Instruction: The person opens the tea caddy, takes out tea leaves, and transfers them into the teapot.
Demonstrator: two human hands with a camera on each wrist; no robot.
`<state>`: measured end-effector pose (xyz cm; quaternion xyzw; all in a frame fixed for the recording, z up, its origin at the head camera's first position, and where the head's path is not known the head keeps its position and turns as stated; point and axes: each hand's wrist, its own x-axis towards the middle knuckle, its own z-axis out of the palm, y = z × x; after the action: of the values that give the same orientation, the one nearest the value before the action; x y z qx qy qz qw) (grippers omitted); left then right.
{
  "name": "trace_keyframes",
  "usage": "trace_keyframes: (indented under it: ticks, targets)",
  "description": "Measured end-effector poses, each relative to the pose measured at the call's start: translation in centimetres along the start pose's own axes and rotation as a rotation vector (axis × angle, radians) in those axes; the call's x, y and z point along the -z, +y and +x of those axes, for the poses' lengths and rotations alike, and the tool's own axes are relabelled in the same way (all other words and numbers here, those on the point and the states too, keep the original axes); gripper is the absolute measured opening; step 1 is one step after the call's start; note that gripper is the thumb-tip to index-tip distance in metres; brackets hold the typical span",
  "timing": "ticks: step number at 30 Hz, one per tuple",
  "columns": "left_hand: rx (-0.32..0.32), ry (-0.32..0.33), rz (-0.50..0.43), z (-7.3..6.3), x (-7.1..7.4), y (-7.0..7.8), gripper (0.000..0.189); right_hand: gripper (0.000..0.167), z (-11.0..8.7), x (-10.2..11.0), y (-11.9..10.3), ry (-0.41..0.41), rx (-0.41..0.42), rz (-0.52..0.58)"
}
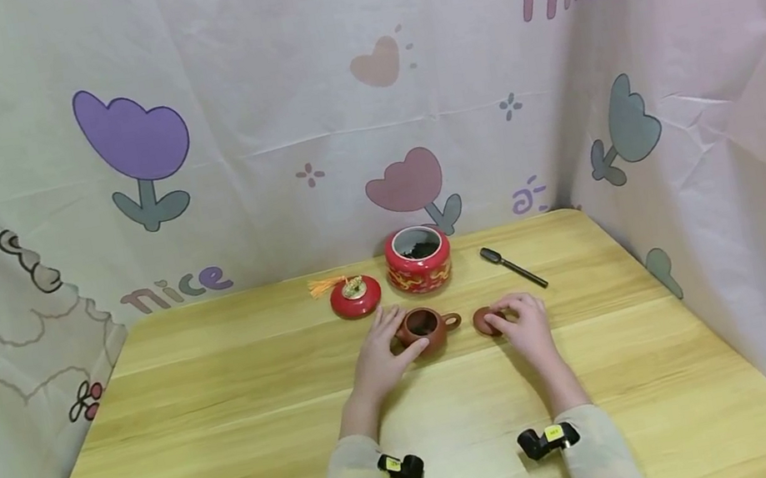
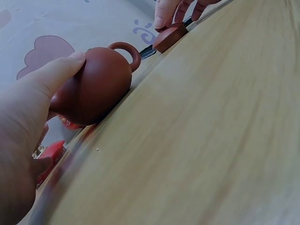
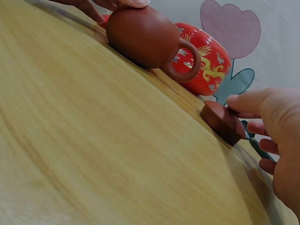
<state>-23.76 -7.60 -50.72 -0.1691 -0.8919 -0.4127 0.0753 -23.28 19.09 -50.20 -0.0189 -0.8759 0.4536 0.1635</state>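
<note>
A brown clay teapot (image 1: 426, 332) stands uncovered on the table, its loop handle pointing right. My left hand (image 1: 382, 357) holds it from the left, with the thumb on the near side of the rim and the fingers round the far side, where the spout is mostly hidden. To the right of the handle, my right hand (image 1: 526, 329) pinches the teapot's round lid (image 1: 482, 322) between thumb and fingers. In the right wrist view the lid (image 3: 220, 123) is at the tabletop; whether it fully rests there I cannot tell.
Behind the teapot stands a red jar (image 1: 420, 271) with dark leaves inside. Its red lid (image 1: 355, 301), with a gold knob and orange tassel, lies to the left. A dark scoop (image 1: 514, 268) lies at the back right. A printed cloth (image 1: 269, 106) hangs behind the wooden table (image 1: 221, 452).
</note>
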Motion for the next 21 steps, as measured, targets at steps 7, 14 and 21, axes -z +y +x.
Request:
trace_keyframes:
  ticks: [7, 14, 21]
  targets:
    - [-0.008, 0.012, 0.059, 0.04, -0.09, 0.16, 0.073, 0.023, -0.01, 0.22, -0.13, 0.002, 0.039, -0.025]
    - [-0.044, 0.014, 0.115, 0.06, 0.08, 0.29, 0.072, 0.023, 0.06, 0.42, -0.44, 0.021, 0.038, -0.046]
    - [-0.056, 0.013, 0.172, -0.12, 0.15, 0.40, 0.072, 0.023, -0.06, 0.47, -0.83, 0.054, 0.036, -0.024]
